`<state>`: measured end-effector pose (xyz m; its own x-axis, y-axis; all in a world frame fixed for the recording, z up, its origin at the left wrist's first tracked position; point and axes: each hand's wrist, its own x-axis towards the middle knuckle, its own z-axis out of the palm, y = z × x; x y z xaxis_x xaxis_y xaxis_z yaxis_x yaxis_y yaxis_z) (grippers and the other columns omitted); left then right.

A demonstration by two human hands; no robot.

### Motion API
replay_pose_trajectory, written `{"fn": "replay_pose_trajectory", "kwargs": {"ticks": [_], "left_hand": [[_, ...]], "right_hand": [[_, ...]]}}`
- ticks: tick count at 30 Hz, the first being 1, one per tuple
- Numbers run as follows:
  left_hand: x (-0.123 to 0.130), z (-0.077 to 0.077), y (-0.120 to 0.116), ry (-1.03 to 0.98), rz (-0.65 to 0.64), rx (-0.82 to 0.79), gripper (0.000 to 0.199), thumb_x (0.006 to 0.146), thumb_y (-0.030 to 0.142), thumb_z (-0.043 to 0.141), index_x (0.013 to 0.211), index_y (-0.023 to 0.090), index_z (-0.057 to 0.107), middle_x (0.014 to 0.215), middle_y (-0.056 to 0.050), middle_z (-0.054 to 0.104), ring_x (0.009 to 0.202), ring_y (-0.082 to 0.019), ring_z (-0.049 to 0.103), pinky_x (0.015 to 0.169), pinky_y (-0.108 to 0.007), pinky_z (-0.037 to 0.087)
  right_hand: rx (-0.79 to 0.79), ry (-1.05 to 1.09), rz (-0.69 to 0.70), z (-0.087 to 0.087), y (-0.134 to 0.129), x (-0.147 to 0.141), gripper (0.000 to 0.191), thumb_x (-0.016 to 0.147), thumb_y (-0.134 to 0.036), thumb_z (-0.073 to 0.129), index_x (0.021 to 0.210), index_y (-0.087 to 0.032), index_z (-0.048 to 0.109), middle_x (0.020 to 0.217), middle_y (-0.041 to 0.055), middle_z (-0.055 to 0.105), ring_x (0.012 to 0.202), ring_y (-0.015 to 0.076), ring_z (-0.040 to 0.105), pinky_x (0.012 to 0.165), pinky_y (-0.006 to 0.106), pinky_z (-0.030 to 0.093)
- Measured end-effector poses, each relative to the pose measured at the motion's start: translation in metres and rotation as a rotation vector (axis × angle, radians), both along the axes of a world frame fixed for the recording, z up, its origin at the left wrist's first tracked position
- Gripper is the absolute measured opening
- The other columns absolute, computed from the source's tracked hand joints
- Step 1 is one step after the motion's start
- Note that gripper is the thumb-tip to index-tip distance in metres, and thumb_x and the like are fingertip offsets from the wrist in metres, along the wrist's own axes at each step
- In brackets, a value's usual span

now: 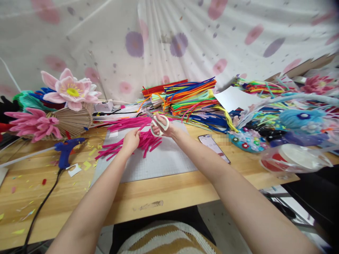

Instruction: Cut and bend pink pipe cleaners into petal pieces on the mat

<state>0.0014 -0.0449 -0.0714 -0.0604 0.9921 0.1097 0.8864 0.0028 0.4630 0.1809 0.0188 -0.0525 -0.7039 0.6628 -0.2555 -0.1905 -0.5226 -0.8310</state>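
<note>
My right hand [160,126] is closed round a pair of scissors [166,124] with white handles, the blades pointing up and to the left. My left hand [131,140] pinches a magenta pipe cleaner [144,126] whose free end slants up toward the scissors. Cut magenta pipe-cleaner pieces [148,141] lie in a loose pile under and between my hands, on a grey cutting mat [159,164]. Behind them is a bundle of longer magenta pipe cleaners [124,123]. My fingers partly hide the strand and the scissors.
A blue glue gun [66,151] with its cord stands at left, near fluffy pink flowers [70,90]. Colourful pipe-cleaner bundles [190,97] are stacked at the back. A phone [214,148] lies right of the mat, and a bagged cup [293,158] sits by the right edge.
</note>
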Motion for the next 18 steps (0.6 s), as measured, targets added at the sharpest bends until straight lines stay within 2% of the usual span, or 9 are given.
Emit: {"fn": "replay_pose_trajectory", "kwargs": {"ticks": [2,4,6,8,10,12,15,18], "left_hand": [[-0.009,-0.001,-0.003,-0.012,0.052,-0.018,0.027,0.083,0.026,0.032,0.075,0.019,0.056,0.073,-0.006,0.061,0.073,-0.019,0.055,0.064,-0.027,0.036],[-0.020,-0.002,-0.006,-0.021,0.094,0.005,0.028,0.083,0.025,0.030,0.076,0.019,0.056,0.074,-0.005,0.061,0.074,-0.019,0.056,0.065,-0.027,0.037],[-0.035,0.001,-0.008,-0.010,0.111,0.061,0.028,0.083,0.027,0.030,0.080,0.018,0.057,0.078,-0.006,0.062,0.077,-0.019,0.056,0.068,-0.027,0.038],[-0.052,0.004,-0.007,0.047,0.094,0.086,0.031,0.083,0.029,0.030,0.083,0.018,0.058,0.081,-0.007,0.061,0.081,-0.020,0.056,0.071,-0.029,0.040],[-0.069,0.008,-0.007,0.125,0.017,0.090,0.034,0.083,0.032,0.030,0.085,0.017,0.060,0.088,-0.009,0.060,0.087,-0.021,0.055,0.077,-0.031,0.040],[-0.084,0.009,-0.008,0.213,-0.079,0.065,0.038,0.082,0.040,0.034,0.090,0.016,0.062,0.092,-0.010,0.058,0.090,-0.022,0.054,0.082,-0.033,0.040],[-0.101,0.007,-0.012,0.300,-0.183,0.008,0.052,0.073,0.057,0.043,0.102,0.016,0.061,0.102,-0.012,0.055,0.100,-0.025,0.051,0.089,-0.036,0.038],[-0.107,0.003,-0.019,0.353,-0.231,-0.071,0.076,0.061,0.065,0.053,0.117,0.015,0.053,0.116,-0.014,0.050,0.110,-0.029,0.045,0.094,-0.037,0.035]], "right_hand": [[0.092,-0.038,-0.064,0.004,0.005,0.009,0.057,0.075,-0.071,0.027,0.062,-0.017,0.040,0.043,-0.0063,0.033,0.036,0.0055,0.031,0.038,0.017,0.032],[0.233,-0.180,-0.087,0.008,0.010,0.024,0.056,0.076,-0.070,0.029,0.066,-0.017,0.043,0.046,-0.0048,0.038,0.039,0.0063,0.037,0.041,0.019,0.036],[0.435,-0.485,-0.104,0.010,0.013,0.042,0.053,0.075,-0.067,0.037,0.071,-0.016,0.047,0.052,-0.0011,0.047,0.045,0.0087,0.046,0.046,0.021,0.040],[0.703,-0.912,-0.119,0.009,0.015,0.060,0.046,0.074,-0.060,0.049,0.075,-0.014,0.051,0.063,0.0035,0.056,0.055,0.0118,0.052,0.052,0.022,0.041],[0.947,-1.322,-0.087,0.004,0.014,0.076,0.036,0.072,-0.049,0.058,0.081,-0.015,0.056,0.080,0.0077,0.063,0.070,0.0166,0.057,0.060,0.023,0.041],[1.068,-1.565,0.021,-0.004,0.012,0.090,0.030,0.073,-0.040,0.057,0.090,-0.016,0.059,0.092,0.0100,0.064,0.080,0.0204,0.058,0.064,0.024,0.040],[1.151,-1.669,0.146,-0.017,0.009,0.105,0.029,0.075,-0.036,0.051,0.094,-0.016,0.062,0.096,0.0118,0.063,0.083,0.0213,0.058,0.066,0.025,0.040],[1.212,-1.666,0.158,-0.027,0.008,0.113,0.030,0.076,-0.034,0.049,0.095,-0.016,0.064,0.097,0.0132,0.062,0.088,0.0220,0.057,0.070,0.026,0.040]]}}
